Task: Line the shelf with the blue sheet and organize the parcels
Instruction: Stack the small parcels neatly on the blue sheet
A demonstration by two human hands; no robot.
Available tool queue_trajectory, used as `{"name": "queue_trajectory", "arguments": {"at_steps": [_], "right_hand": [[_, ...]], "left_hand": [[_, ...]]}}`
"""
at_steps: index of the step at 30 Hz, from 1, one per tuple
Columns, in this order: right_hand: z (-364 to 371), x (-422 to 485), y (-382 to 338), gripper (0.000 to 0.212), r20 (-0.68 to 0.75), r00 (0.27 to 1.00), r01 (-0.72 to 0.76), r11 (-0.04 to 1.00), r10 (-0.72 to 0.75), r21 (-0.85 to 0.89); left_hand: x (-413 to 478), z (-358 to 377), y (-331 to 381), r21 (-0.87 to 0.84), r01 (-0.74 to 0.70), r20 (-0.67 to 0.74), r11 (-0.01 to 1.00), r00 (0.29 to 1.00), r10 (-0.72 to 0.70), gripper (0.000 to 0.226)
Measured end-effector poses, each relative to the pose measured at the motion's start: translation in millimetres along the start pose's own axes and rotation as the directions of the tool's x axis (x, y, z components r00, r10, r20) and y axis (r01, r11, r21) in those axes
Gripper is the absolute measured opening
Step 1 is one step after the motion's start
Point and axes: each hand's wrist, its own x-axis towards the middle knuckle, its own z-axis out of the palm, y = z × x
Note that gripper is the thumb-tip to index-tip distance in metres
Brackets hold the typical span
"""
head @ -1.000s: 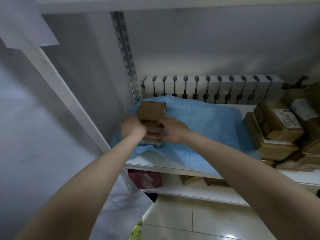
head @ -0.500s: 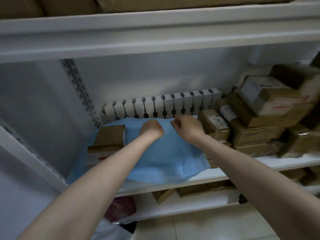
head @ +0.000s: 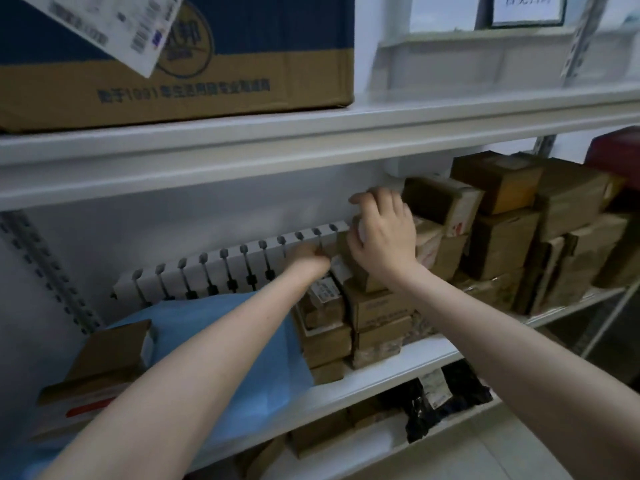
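1. The white shelf (head: 398, 362) carries everything here; its left part is lined with the blue sheet (head: 221, 327), which hangs a little over the front edge.
2. On the sheet, at the shelf's far left, lies a brown parcel (head: 100, 368) with a white side and a red stripe, tilted and partly hidden by the left forearm.
3. Just right of the sheet, on bare shelf, stands a stack of small cardboard parcels (head: 349, 327), some with white labels; the sheet's right edge touches the lowest ones.
4. The right hand (head: 384, 233) lies on the top parcel (head: 360, 275) of that stack, fingers curled over its upper far edge, palm against its face: it grips the parcel.
5. The left hand (head: 306, 258) reaches to the same parcel's left side, fingers bent around it. The image is blurred there, so I cannot tell how firm the grip is.
6. Farther right on the shelf, more cardboard boxes (head: 519, 230) are piled high, nearly up to the shelf above.
7. Behind the sheet, along the back of the shelf, runs a white slotted rail (head: 221, 268).
8. On the shelf above sits a large blue-and-brown carton (head: 194, 64) with a white label.
9. On the shelf below lie further parcels, among them a black bag (head: 443, 400).
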Motion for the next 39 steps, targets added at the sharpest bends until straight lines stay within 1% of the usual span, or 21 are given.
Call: {"name": "queue_trajectory", "arguments": {"at_steps": [2,5,8,9,11,13,15,16,18,20,21,23,24,26,28,30,32,33,36,38,39], "right_hand": [[-5.0,3.0,6.7,0.046,-0.035,0.999,-0.025,1.0,0.025,0.0],[-15.5,-0.4,29.4,0.047,-0.028,0.972,-0.232,0.971,0.234,0.06],[-24.7,-4.9,43.6,0.043,0.032,0.94,-0.34,0.92,0.34,0.193],[-27.2,-3.5,45.2,0.042,0.095,0.927,-0.375,0.899,0.363,0.228],[-28.5,-1.2,48.6,0.048,0.273,0.899,-0.394,0.903,0.342,0.17],[-28.3,-1.9,50.4,0.062,0.459,0.848,-0.325,0.944,0.264,0.057],[-30.5,1.3,53.3,0.075,0.579,0.788,-0.245,0.969,0.21,-0.019],[-32.8,4.6,54.1,0.078,0.621,0.76,-0.219,0.975,0.192,-0.034],[-37.2,13.3,54.4,0.078,0.674,0.723,-0.162,0.986,0.152,-0.049],[-41.3,20.3,52.1,0.078,0.682,0.725,-0.089,0.995,0.097,-0.047],[-42.8,22.4,50.4,0.079,0.667,0.741,-0.091,0.996,0.077,-0.013],[-42.4,23.8,42.8,0.08,0.618,0.783,-0.188,0.973,0.067,0.134],[-40.1,23.9,37.4,0.08,0.609,0.789,-0.268,0.936,0.077,0.228],[-34.4,24.2,25.6,0.075,0.637,0.764,-0.451,0.793,0.106,0.409],[-28.0,23.0,12.4,0.064,0.701,0.702,-0.621,0.588,0.125,0.517],[-25.9,22.0,-0.9,0.043,0.804,0.586,-0.782,0.331,0.101,0.529],[-23.8,22.0,-10.6,0.026,0.895,0.444,-0.889,0.1,-0.047,0.447],[-22.1,21.7,-13.9,0.023,0.909,0.398,-0.915,0.018,-0.125,0.403],[-8.1,21.5,-30.9,0.025,0.914,0.304,-0.951,-0.149,-0.269,0.272],[2.7,18.4,-43.7,0.035,0.913,0.257,-0.957,-0.213,-0.319,0.195],[7.6,16.2,-50.4,0.041,0.908,0.245,-0.956,-0.239,-0.341,0.168]], "left_hand": [[-1.8,8.2,12.5,-0.036,-0.007,0.017,0.999,1.0,0.008,0.016],[-8.1,23.0,30.7,-0.11,-0.018,0.053,0.994,0.998,0.024,0.011],[-8.7,34.0,39.3,-0.12,-0.047,0.042,0.992,0.998,0.052,0.015],[-8.9,36.1,41.2,-0.111,-0.048,0.029,0.993,0.998,0.051,0.02],[-8.1,39.6,43.9,-0.097,-0.024,0.01,0.995,1.0,0.026,0.024],[-6.1,42.4,47.5,-0.113,0.007,-0.003,0.994,1.0,-0.007,0.018],[-6.7,42.9,50.6,-0.153,0.054,-0.003,0.987,0.998,-0.055,0.011],[-5.9,42.8,49.0,-0.207,0.076,-0.001,0.975,0.997,-0.078,0.014],[-6.4,39.5,45.1,-0.38,0.132,0.018,0.916,0.991,-0.135,0.022],[-6.6,33.5,38.0,-0.547,0.169,0.002,0.82,0.98,-0.201,0.022],[-5.7,29.7,33.6,-0.616,0.174,-0.023,0.768,0.971,-0.239,0.022],[-6.8,18.1,22.5,-0.76,0.172,-0.052,0.626,0.945,-0.322,0.025],[-9.1,11.8,16.1,-0.835,0.168,-0.031,0.524,0.937,-0.349,0.026],[-16.2,0.2,5.2,-0.931,0.136,0.019,0.339,0.945,-0.326,0.026],[-24.5,-8.2,-5.6,-0.959,0.121,0.042,0.257,0.955,-0.293,0.025],[-30.4,-14.6,-19.9,-0.959,0.089,0.017,0.269,0.966,-0.259,0.03],[-35.8,-23.4,-35.8,-0.938,0.076,-0.001,0.339,0.975,-0.222,0.042],[-38.3,-28.5,-43.2,-0.933,0.082,0.01,0.35,0.979,-0.203,0.051],[-49.1,-49.7,-66.6,-0.952,0.12,0.082,0.283,0.986,-0.144,0.054],[-59.1,-60.0,-76.2,-0.966,0.124,0.1,0.229,0.988,-0.115,0.054],[-62.9,-64.4,-80.4,-0.965,0.114,0.086,0.237,0.988,-0.125,0.056]]}}
